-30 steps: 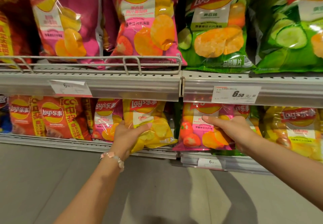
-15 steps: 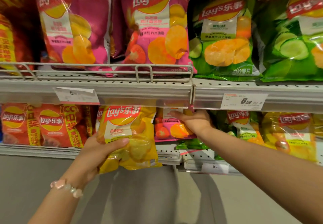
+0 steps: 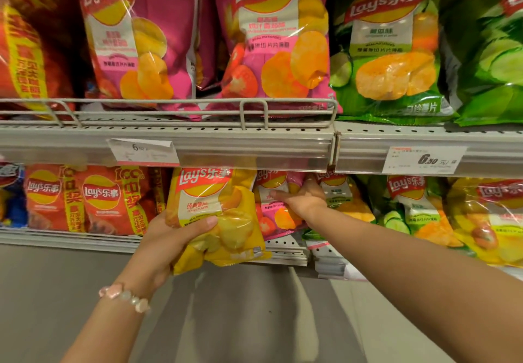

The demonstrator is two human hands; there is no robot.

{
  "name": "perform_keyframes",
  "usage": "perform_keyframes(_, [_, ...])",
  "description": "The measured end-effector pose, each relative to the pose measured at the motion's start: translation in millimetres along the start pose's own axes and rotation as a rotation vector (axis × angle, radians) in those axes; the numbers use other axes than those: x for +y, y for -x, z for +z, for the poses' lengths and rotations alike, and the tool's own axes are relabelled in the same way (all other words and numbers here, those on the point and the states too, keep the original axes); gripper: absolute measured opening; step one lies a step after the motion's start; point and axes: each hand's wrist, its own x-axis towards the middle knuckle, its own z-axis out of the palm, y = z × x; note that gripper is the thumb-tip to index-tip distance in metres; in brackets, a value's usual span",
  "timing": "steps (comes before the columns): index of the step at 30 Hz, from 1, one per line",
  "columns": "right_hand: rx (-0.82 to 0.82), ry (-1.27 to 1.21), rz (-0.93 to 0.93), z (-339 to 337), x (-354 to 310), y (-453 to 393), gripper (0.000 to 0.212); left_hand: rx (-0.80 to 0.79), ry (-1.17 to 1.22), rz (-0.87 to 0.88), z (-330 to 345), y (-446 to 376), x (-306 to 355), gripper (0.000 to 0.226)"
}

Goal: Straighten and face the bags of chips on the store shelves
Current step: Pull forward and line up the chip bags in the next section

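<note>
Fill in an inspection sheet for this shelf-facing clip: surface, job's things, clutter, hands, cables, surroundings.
Surface: grey perforated lower shelf, partly bare beneath the pink bag.
Job's things: yellow chip bag pulled forward off the shelf; pink chip bag upright behind it.
Clutter: nothing seen.
Hands: left hand holds the yellow bag, thumb across its front; right hand rests on the pink bag's top, grip unclear.
Cables: nothing seen.
Surroundings: upper shelf with wire guard rail, price tag, grey floor.

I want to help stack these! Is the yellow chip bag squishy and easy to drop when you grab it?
Probably squishy: the yellow bag looks puffed, and its film dents under the left hand. It is likely light, since one hand holds it off the shelf. The glossy film may be slippery, and hard squeezing could crush the chips.
</note>
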Motion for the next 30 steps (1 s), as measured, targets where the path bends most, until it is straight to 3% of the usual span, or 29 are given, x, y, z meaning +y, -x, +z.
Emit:
perform_keyframes(3, [-0.027, 0.023, 0.053, 2, -3, 1, 0.086, 0.011, 0.001, -0.019, 1, 0, 0, 0.085])
perform_keyframes(7, [-0.096, -0.069, 0.036, -6, -4, 6, 0.087, 0.018, -0.029, -0.004, 6, 4, -2, 0.102])
perform_keyframes(10, [0.028, -0.020, -0.129, -23, 0, 25, 0.053, -0.001, -0.013, -0.025, 15, 6, -6, 0.071])
perform_keyframes(12, [0.037, -0.188, -0.265, -37, 4, 44, 0.031, -0.019, -0.041, -0.042, 25, 7, -9, 0.073])
perform_keyframes(13, [-0.044, -0.314, -0.288, -44, 7, 53, 0.027, -0.035, -0.058, -0.052, 32, 7, -10, 0.079])
perform_keyframes(14, [-0.168, -0.416, -0.281, -52, 9, 60, 0.030, -0.052, -0.074, -0.059, 40, 7, -11, 0.082])
perform_keyframes(16, [-0.404, -0.475, -0.190, -64, 16, 69, 0.059, -0.100, -0.096, -0.060, 58, 8, -13, 0.082])
perform_keyframes(18, [-0.505, -0.494, -0.106, -75, 26, 69, 0.073, -0.148, -0.109, -0.063, 78, 9, -14, 0.080])
perform_keyframes(21, [-0.477, -0.496, -0.075, -92, 38, 68, 0.094, -0.188, -0.123, -0.056, 113, 13, -14, 0.063])
perform_keyframes(24, [-0.350, -0.529, -0.082, -112, 53, 65, 0.109, -0.164, -0.164, -0.005, 151, 20, -13, 0.043])
perform_keyframes(28, [-0.199, -0.580, -0.095, -145, 76, 69, 0.105, -0.150, -0.220, 0.032, 196, 26, -21, 0.060])
perform_keyframes(30, [-0.146, -0.594, -0.102, -163, 87, 74, 0.083, -0.173, -0.257, 0.034, 216, 28, -26, 0.077])
